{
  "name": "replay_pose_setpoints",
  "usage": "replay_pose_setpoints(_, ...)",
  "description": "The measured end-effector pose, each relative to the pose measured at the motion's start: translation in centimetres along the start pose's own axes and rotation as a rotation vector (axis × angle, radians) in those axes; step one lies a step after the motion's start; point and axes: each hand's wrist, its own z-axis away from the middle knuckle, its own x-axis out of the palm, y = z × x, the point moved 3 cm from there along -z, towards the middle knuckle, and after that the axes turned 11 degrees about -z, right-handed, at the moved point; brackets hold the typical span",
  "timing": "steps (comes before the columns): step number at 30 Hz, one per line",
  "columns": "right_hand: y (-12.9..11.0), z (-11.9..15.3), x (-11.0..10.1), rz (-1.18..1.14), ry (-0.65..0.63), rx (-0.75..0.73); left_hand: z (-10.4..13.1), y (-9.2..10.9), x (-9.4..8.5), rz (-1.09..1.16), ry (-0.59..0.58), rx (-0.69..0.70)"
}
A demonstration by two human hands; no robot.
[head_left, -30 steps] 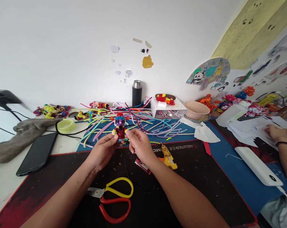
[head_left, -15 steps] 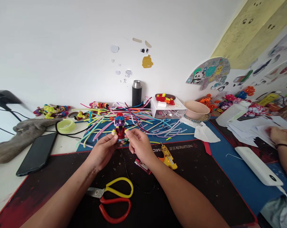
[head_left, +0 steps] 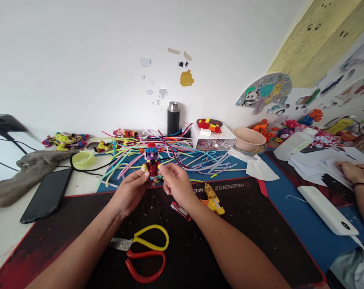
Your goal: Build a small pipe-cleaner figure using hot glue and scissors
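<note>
A small pipe-cleaner doll (head_left: 152, 167) stands upright between my hands, with a red body, purple face, dark beard and a blue-and-red hat. My left hand (head_left: 133, 188) pinches its left side between thumb and fingers. On the other side, my right hand (head_left: 176, 182) is closed on the doll's edge. Below the hands, scissors (head_left: 147, 253) with one yellow and one red handle lie on the black mat (head_left: 245, 249); my left forearm covers part of their blades. Beside my right wrist are a yellow glue gun (head_left: 213, 199) and a pink lighter (head_left: 180, 210).
Loose pipe cleaners (head_left: 200, 160) spread behind the doll, before a black thermos (head_left: 173, 118) and a white box (head_left: 213, 138). At left lie a phone (head_left: 46, 194) and a tape roll (head_left: 84, 160). Another person's hand (head_left: 352, 172) rests by papers and a white device (head_left: 328, 210) at right.
My hands and the doll hold almost still. At the far right, the other person's hand has shifted slightly to the left over the papers.
</note>
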Motion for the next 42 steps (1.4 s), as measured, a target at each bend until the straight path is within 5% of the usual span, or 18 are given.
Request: replay_pose_setpoints(42, 0.41, 0.09, 0.23, 0.014, -0.041, 0.072, 0.01, 0.03, -0.14, -0.037, 0.016, 0.028)
